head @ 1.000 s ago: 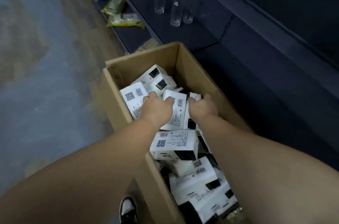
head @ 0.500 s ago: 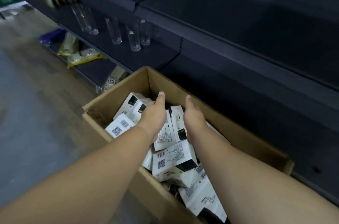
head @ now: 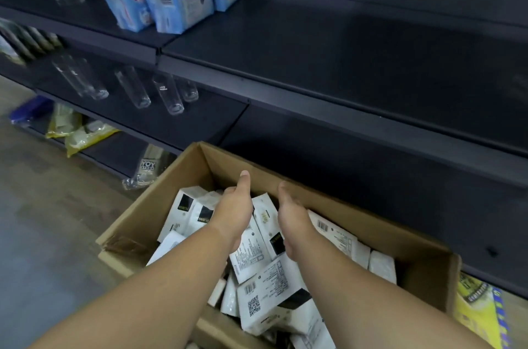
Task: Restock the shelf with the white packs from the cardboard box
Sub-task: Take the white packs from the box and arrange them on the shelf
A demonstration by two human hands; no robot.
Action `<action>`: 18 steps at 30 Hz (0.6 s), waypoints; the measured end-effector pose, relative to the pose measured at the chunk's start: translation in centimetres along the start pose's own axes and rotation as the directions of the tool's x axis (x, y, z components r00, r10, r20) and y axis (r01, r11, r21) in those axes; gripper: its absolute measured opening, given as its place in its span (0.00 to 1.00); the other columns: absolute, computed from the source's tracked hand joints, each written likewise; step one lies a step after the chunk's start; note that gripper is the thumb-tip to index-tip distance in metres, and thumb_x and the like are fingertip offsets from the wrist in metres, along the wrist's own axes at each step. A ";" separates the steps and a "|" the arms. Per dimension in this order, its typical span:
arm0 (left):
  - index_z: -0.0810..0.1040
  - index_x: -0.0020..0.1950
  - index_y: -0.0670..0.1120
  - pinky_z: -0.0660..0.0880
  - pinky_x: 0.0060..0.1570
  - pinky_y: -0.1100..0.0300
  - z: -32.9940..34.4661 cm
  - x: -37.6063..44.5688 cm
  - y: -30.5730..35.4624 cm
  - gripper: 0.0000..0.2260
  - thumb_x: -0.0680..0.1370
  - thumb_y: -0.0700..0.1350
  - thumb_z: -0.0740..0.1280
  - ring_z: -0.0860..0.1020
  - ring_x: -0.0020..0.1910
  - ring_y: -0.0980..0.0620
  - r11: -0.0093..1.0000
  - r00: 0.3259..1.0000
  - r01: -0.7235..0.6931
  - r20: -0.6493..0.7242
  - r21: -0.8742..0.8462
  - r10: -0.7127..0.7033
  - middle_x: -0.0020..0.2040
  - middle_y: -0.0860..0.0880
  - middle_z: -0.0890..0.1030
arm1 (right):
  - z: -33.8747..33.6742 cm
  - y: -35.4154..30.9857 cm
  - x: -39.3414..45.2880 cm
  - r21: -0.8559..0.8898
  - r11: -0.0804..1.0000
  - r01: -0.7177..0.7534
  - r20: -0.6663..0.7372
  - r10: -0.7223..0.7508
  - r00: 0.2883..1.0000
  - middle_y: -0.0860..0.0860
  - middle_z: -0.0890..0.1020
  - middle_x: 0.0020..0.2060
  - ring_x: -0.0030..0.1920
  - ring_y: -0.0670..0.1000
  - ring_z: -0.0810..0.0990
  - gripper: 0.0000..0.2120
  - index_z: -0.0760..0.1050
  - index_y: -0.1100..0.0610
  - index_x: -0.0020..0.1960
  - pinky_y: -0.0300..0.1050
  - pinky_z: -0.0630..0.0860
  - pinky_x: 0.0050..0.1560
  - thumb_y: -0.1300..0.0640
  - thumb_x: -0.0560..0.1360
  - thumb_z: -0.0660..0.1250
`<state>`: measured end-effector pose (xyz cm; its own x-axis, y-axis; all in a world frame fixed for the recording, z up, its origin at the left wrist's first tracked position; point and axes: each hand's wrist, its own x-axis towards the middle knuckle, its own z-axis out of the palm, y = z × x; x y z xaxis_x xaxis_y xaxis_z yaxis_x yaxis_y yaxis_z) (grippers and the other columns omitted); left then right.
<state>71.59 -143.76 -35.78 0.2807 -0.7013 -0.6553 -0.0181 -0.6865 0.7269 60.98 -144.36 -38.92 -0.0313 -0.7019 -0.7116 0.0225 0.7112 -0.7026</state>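
Head view: the left hand [head: 233,212] and right hand [head: 291,220] face each other, palms inward, pressing a few upright white packs [head: 264,230] between them over the box [head: 183,177]. Thumbs point up; the fingers are hidden beneath. To lift cleanly, I'd squeeze evenly from both sides and keep the bundle level, since the middle packs look held by pressure alone and could slip. The packs are soft-edged, glossy rectangular wraps with black patches and barcodes; more lie jumbled in the box. Its cardboard is matte brown, with a torn left flap. The dark, smooth shelf [head: 328,57] stands bare just beyond.
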 end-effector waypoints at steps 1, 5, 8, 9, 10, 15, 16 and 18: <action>0.61 0.76 0.50 0.67 0.64 0.49 -0.2 0.6 0.2 0.32 0.78 0.68 0.51 0.68 0.63 0.49 1.000 1.000 0.001 0.014 0.014 -0.001 0.72 0.51 0.68 | 0.4 0.0 0.1 0.012 1.000 -0.011 -0.014 0.011 1.000 0.49 0.64 0.76 0.74 0.55 0.64 0.31 0.58 0.49 0.78 0.55 0.61 0.71 0.36 0.80 0.55; 0.62 0.77 0.51 0.67 0.69 0.44 -1.6 2.7 0.8 0.33 0.78 0.69 0.52 0.70 0.68 0.46 0.998 0.994 0.021 0.107 0.067 -0.028 0.72 0.49 0.69 | 2.6 -0.2 0.5 0.059 0.998 -0.036 -0.082 0.041 0.996 0.50 0.62 0.77 0.75 0.55 0.62 0.32 0.55 0.49 0.79 0.56 0.59 0.73 0.37 0.80 0.54; 0.60 0.77 0.51 0.65 0.70 0.44 -4.0 4.0 1.4 0.32 0.78 0.68 0.52 0.67 0.70 0.46 0.994 0.982 0.016 0.185 0.107 -0.035 0.73 0.49 0.67 | 4.6 -0.5 0.8 0.091 0.996 -0.025 -0.162 0.040 0.986 0.49 0.61 0.77 0.76 0.55 0.61 0.31 0.55 0.48 0.79 0.57 0.59 0.73 0.36 0.80 0.54; 0.59 0.78 0.51 0.64 0.70 0.44 -4.9 4.3 1.7 0.32 0.79 0.68 0.52 0.66 0.71 0.47 0.992 0.979 0.013 0.201 0.122 -0.037 0.74 0.49 0.67 | 5.3 -0.5 0.8 0.103 0.994 -0.026 -0.190 0.046 0.981 0.49 0.61 0.77 0.76 0.55 0.61 0.32 0.55 0.48 0.79 0.58 0.59 0.73 0.35 0.80 0.54; 0.59 0.78 0.51 0.64 0.70 0.44 -5.7 4.5 1.9 0.32 0.79 0.68 0.52 0.65 0.72 0.47 0.990 0.975 0.011 0.216 0.139 -0.041 0.74 0.49 0.66 | 6.0 -0.6 0.6 0.119 0.992 -0.034 -0.214 0.059 0.975 0.48 0.61 0.77 0.76 0.55 0.62 0.33 0.55 0.47 0.79 0.58 0.60 0.73 0.34 0.79 0.54; 0.60 0.77 0.51 0.66 0.69 0.46 -7.6 4.5 3.2 0.31 0.79 0.67 0.52 0.68 0.69 0.47 0.974 0.953 -0.049 0.301 0.223 -0.021 0.73 0.48 0.67 | 8.0 -0.8 -0.8 0.192 0.981 -0.030 -0.287 0.085 0.954 0.49 0.62 0.77 0.75 0.56 0.63 0.36 0.54 0.45 0.79 0.61 0.61 0.73 0.30 0.76 0.54; 0.60 0.77 0.52 0.65 0.69 0.46 -7.5 4.3 3.4 0.31 0.79 0.67 0.52 0.67 0.70 0.47 0.971 0.947 -0.054 0.319 0.232 -0.023 0.74 0.48 0.67 | 8.0 -0.8 -1.1 0.209 0.978 -0.022 -0.294 0.084 0.952 0.50 0.62 0.77 0.75 0.56 0.63 0.36 0.54 0.45 0.79 0.60 0.61 0.73 0.30 0.77 0.54; 0.59 0.78 0.52 0.64 0.70 0.45 -7.1 4.1 3.5 0.31 0.79 0.67 0.53 0.66 0.72 0.46 0.967 0.936 -0.062 0.351 0.248 -0.030 0.74 0.48 0.66 | 7.3 -0.6 -1.6 0.253 0.967 -0.009 -0.308 0.089 0.947 0.50 0.62 0.77 0.75 0.56 0.62 0.35 0.54 0.45 0.79 0.58 0.59 0.73 0.32 0.78 0.54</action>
<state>79.51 -147.66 -34.45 -0.0736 -0.7033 -0.7070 -0.2733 -0.6676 0.6926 68.31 -143.91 -37.39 -0.3357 -0.5895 -0.7347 0.2753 0.6845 -0.6751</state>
